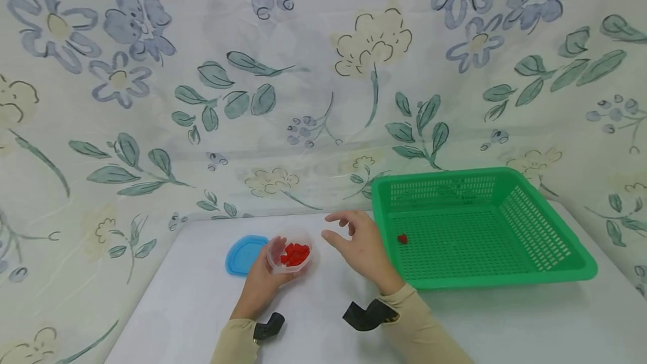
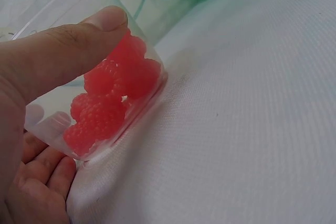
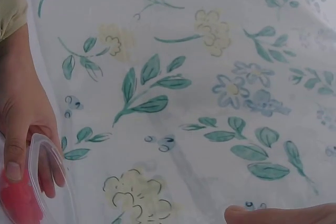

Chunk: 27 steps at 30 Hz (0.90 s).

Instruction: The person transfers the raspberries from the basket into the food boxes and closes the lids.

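Observation:
My left hand [image 1: 264, 278] grips a clear plastic cup [image 1: 308, 267], thumb on the near side and fingers around the far side. Inside are several red raspberries [image 2: 105, 93], gathered toward the bottom. In the left wrist view the cup is tilted, its base close over the white tabletop. My right hand [image 1: 360, 245] is above the table between the cup and a green basket [image 1: 485, 283]. Its thumb and fingers are apart and gently bent, with nothing between them. One red raspberry [image 1: 402, 239] lies in the basket near its left wall.
A blue lid [image 1: 245, 256] lies on the white table [image 1: 177, 296] to the left, partly behind my left hand. The basket takes up the table's right side, its walls standing up all round. A flowered cloth [image 1: 303, 100] hangs behind the table.

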Tool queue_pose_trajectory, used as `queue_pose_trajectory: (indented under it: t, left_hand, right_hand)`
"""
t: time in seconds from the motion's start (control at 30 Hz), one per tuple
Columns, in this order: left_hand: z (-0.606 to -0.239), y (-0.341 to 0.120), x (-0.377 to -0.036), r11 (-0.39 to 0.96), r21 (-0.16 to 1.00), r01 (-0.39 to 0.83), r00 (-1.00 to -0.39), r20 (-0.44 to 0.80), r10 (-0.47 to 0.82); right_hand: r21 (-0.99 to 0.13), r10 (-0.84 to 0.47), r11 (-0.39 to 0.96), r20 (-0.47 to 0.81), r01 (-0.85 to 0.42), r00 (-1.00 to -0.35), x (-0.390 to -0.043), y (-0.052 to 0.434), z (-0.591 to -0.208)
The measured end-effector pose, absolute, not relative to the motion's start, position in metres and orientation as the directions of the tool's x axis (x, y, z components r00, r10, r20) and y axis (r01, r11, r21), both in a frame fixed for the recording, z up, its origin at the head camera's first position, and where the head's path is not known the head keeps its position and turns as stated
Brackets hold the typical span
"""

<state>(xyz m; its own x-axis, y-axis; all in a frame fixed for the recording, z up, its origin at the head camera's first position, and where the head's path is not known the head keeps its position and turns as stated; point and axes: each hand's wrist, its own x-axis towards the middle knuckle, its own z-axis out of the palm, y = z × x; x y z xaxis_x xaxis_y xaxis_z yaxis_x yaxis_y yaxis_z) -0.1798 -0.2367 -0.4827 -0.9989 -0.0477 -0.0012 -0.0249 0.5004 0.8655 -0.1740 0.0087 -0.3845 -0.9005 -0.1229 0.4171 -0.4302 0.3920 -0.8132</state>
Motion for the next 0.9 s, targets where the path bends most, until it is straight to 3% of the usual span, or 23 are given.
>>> queue_pose_trajectory:
  t: [0.23, 0.9]
  left_hand:
    - [-0.483, -0.237, -0.182, 0.496, 0.868, -0.014, -0.999, 0.004, -0.035]
    - [-0.485, -0.24, -0.182, 0.502, 0.864, -0.03, -0.999, -0.009, -0.045]
  right_hand:
    - [-0.84, -0.099, 0.35, 0.407, -0.415, -0.908, -0.176, 0.028, -0.379]
    - [-0.794, -0.101, 0.498, 0.346, -0.349, -0.933, -0.204, 0.111, -0.366]
